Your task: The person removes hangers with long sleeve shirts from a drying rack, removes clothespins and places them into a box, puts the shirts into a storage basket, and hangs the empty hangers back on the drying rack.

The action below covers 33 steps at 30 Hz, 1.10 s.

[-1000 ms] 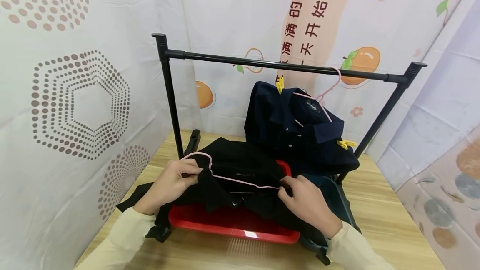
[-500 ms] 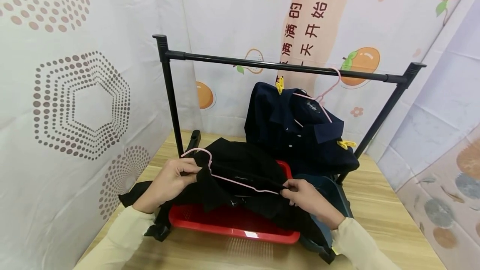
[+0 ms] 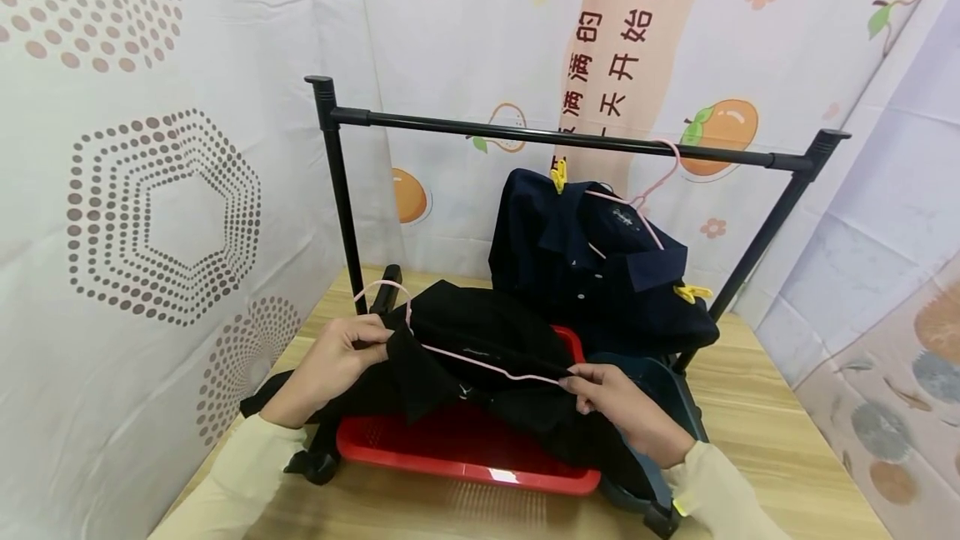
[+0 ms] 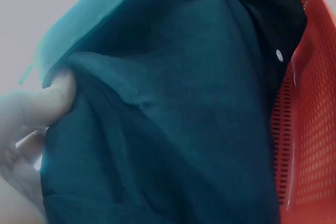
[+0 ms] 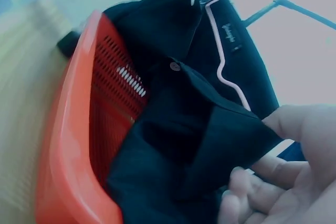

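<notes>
A black collared shirt [image 3: 480,315] lies over a red plastic basket [image 3: 468,470], with a pink hanger [image 3: 468,365] running through its neck opening. My left hand [image 3: 337,363] pinches the shirt's collar beside the hanger's hook, which sticks up above the fingers. In the left wrist view, the thumb [image 4: 63,90] presses into the dark cloth. At the other side of the neck opening, my right hand [image 3: 618,407] pinches the shirt's edge between thumb and fingers, next to the hanger's arm. The right wrist view shows a button and a neck label; the hanger's ends are hidden by cloth.
A black garment rack [image 3: 525,133] stands behind the basket. From its bar a navy shirt [image 3: 570,273] hangs on another pink hanger [image 3: 663,177], with yellow clips [image 3: 558,176] on its shoulders. A dark blue basket [image 3: 660,382] stands right of the red one, on the wooden table [image 3: 787,440].
The hanger's hook has risen a little and shifted left with my left hand. My right hand has turned and now pinches the shirt's edge with the fingertips, drawing the neck opening flatter.
</notes>
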Tool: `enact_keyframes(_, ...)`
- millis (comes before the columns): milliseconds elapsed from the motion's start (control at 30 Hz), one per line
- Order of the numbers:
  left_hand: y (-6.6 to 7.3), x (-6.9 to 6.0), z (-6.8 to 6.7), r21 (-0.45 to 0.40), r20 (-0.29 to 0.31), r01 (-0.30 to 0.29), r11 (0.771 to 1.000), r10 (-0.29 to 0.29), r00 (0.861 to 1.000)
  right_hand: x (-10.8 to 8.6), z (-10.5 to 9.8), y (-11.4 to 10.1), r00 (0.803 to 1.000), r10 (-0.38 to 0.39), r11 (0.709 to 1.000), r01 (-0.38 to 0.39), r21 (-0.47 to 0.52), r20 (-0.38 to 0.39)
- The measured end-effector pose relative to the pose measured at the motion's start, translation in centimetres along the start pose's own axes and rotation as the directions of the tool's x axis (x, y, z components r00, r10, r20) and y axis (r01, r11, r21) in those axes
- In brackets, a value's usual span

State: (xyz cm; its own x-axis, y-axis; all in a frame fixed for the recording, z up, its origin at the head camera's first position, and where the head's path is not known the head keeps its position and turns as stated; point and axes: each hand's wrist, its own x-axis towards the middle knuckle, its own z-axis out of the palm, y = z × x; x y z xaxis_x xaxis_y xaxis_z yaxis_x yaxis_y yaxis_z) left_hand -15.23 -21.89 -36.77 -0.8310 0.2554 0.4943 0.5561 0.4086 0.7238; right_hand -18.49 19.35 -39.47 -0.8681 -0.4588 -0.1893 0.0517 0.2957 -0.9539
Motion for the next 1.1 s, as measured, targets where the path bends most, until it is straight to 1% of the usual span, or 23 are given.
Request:
enact_keyframes(100, -0.2, -0.1, -0.2, -0.027, 0.003, 0.041, 0.999, -0.041, 0.999, 0.0, -0.1, 0.2, 1.000, 0.024, 0.994, -0.025, 0.105, 0.015)
enact_keyframes(167, -0.3, 0.0, -0.4, -0.034, 0.007, 0.058, 0.998, -0.057, 0.998, 0.0, -0.3, 0.3, 0.999, 0.017, 0.988, -0.023, 0.150, 0.040)
enact_keyframes(300, -0.2, 0.2, -0.6, -0.015, 0.021, 0.054, 0.998, -0.054, 0.998, 0.0, -0.9, 0.5, 0.994, -0.016, 0.972, -0.010, 0.235, 0.111)
enact_keyframes(367, -0.2, 0.2, -0.7, 0.008, 0.032, 0.045, 0.999, -0.045, 0.998, 0.1, -1.1, 0.7, 0.988, -0.036, 0.953, -0.011, 0.302, 0.150)
enact_keyframes(400, -0.2, 0.2, -0.7, 0.024, 0.038, 0.034, 0.999, -0.035, 0.999, 0.1, -1.1, 0.8, 0.984, -0.045, 0.939, -0.016, 0.344, 0.170)
enact_keyframes(467, -0.2, 0.2, -0.9, 0.055, 0.049, 0.020, 0.998, -0.023, 0.999, 0.1, -1.2, 1.0, 0.975, -0.065, 0.900, -0.034, 0.434, 0.211)
enact_keyframes(567, -0.2, 0.2, -1.0, 0.092, 0.066, 0.002, 0.996, -0.008, 0.998, 0.1, -0.9, 1.2, 0.959, -0.096, 0.824, -0.074, 0.562, 0.266)
enact_keyframes(633, 0.0, 0.2, -1.1, 0.103, 0.078, -0.001, 0.995, -0.007, 0.997, 0.0, -0.4, 1.1, 0.950, -0.108, 0.774, -0.104, 0.624, 0.293)
enact_keyframes(667, 0.1, 0.3, -1.1, 0.107, 0.081, -0.006, 0.994, -0.003, 0.997, 0.0, -0.1, 1.1, 0.947, -0.112, 0.757, -0.116, 0.643, 0.303)
enact_keyframes(700, 0.2, 0.4, -1.1, 0.111, 0.080, -0.008, 0.994, -0.001, 0.997, 0.0, 0.2, 1.0, 0.947, -0.107, 0.746, -0.125, 0.654, 0.303)
enact_keyframes(733, 0.3, 0.5, -1.0, 0.117, 0.079, -0.011, 0.993, 0.002, 0.997, 0.0, 0.5, 0.9, 0.949, -0.103, 0.744, -0.125, 0.656, 0.298)
enact_keyframes(767, 0.4, 0.6, -1.0, 0.120, 0.074, -0.015, 0.993, 0.006, 0.997, 0.1, 0.8, 0.8, 0.952, -0.094, 0.749, -0.124, 0.650, 0.290)
enact_keyframes(800, 0.5, 0.7, -0.9, 0.122, 0.068, -0.019, 0.992, 0.010, 0.998, 0.1, 1.1, 0.7, 0.958, -0.081, 0.762, -0.119, 0.636, 0.276)
enact_keyframes(900, 0.6, 0.8, -0.8, 0.125, 0.040, -0.025, 0.992, 0.020, 0.999, 0.3, 1.7, 0.4, 0.972, -0.047, 0.823, -0.092, 0.561, 0.228)
enact_keyframes(967, 0.5, 0.6, -0.7, 0.121, 0.029, -0.027, 0.992, 0.024, 0.999, 0.4, 1.8, 0.4, 0.977, -0.031, 0.858, -0.082, 0.507, 0.210)
enact_keyframes(1033, 0.4, 0.5, -0.7, 0.125, 0.022, -0.034, 0.992, 0.031, 0.999, 0.4, 1.7, 0.4, 0.979, -0.015, 0.885, -0.081, 0.458, 0.203)
enact_keyframes(1100, 0.3, 0.4, -0.6, 0.133, 0.016, -0.043, 0.990, 0.041, 0.999, 0.4, 1.4, 0.4, 0.981, 0.001, 0.900, -0.085, 0.427, 0.193)
